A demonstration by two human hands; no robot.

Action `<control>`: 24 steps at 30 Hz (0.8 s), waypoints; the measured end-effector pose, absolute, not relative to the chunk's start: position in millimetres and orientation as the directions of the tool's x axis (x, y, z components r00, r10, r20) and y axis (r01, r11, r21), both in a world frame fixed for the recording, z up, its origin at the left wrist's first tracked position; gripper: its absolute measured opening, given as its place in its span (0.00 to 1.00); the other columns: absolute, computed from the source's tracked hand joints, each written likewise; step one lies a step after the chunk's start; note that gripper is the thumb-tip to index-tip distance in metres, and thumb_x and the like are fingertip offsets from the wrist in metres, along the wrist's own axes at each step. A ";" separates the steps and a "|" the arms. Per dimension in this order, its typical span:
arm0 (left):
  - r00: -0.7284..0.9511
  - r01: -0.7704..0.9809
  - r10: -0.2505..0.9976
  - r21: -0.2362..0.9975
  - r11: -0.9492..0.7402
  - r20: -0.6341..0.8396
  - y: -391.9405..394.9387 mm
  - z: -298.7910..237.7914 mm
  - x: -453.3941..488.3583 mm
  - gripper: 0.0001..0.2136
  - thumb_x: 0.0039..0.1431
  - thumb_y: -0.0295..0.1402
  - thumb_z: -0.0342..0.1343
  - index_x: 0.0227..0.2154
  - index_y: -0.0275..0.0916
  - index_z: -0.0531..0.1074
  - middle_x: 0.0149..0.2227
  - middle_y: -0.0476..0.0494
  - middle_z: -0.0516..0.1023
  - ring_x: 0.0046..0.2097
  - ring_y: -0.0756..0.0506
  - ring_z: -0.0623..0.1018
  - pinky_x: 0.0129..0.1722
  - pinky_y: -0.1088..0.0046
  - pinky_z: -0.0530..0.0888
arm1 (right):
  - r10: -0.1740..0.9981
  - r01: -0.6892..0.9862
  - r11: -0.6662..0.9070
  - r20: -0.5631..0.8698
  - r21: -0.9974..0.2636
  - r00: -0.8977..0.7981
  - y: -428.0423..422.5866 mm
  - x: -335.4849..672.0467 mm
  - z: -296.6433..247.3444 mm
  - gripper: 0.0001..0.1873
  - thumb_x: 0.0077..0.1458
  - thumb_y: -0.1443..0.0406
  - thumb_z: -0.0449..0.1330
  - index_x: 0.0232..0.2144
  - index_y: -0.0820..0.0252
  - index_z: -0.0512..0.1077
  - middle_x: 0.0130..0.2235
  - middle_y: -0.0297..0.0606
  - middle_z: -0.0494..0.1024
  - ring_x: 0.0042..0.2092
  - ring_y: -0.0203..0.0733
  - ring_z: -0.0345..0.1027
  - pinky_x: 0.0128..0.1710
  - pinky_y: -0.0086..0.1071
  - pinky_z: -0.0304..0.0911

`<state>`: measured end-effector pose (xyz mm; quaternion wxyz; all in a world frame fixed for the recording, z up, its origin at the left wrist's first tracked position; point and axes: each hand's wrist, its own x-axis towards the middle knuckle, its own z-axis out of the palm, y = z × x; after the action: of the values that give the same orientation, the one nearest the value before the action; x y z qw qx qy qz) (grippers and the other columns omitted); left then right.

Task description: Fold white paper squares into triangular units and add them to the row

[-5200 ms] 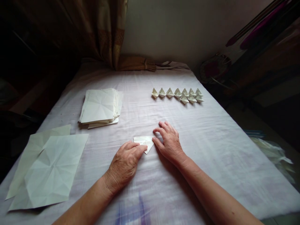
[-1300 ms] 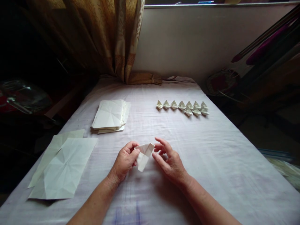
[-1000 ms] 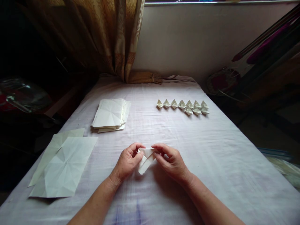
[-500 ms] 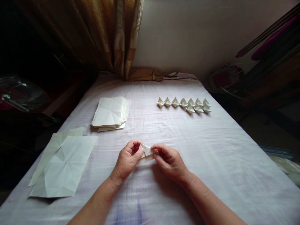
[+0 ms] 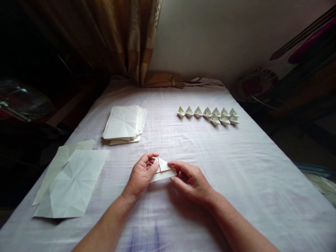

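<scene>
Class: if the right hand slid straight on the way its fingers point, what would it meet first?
The folded paper, which the right hand holds; just behind it, probably the left hand.

**Dim room, light from the far end**

Soft daylight washes the pale desk (image 5: 236, 164); both sides sink into black. The left hand (image 5: 140, 176), right hand (image 5: 193, 182) and folded paper (image 5: 164, 170) are sharp, with faint shadows nearward. Edges bend.

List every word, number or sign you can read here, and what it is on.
None can be read. The small folded white paper piece between the left hand and right hand, the stack of creased white sheets and the row of small folded paper shapes are blank.
</scene>
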<state>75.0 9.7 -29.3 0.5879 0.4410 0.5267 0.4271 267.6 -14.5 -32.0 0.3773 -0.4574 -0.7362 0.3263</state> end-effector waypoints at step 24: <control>0.396 0.200 0.875 0.956 0.213 -0.278 12.4 -18.0 61.7 0.19 0.55 0.45 0.58 0.43 0.37 0.75 0.36 0.44 0.79 0.37 0.47 0.77 0.36 0.73 0.72 | 0.916 0.530 0.400 0.354 -0.748 -0.191 -9.5 266.5 -40.5 0.13 0.62 0.61 0.55 0.28 0.59 0.75 0.23 0.33 0.76 0.24 0.33 0.69 0.26 0.24 0.61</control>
<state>61.7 12.4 -18.0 0.6161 0.5643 0.4763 0.2740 266.5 -9.5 -40.5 0.4022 -0.4926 -0.7335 0.2399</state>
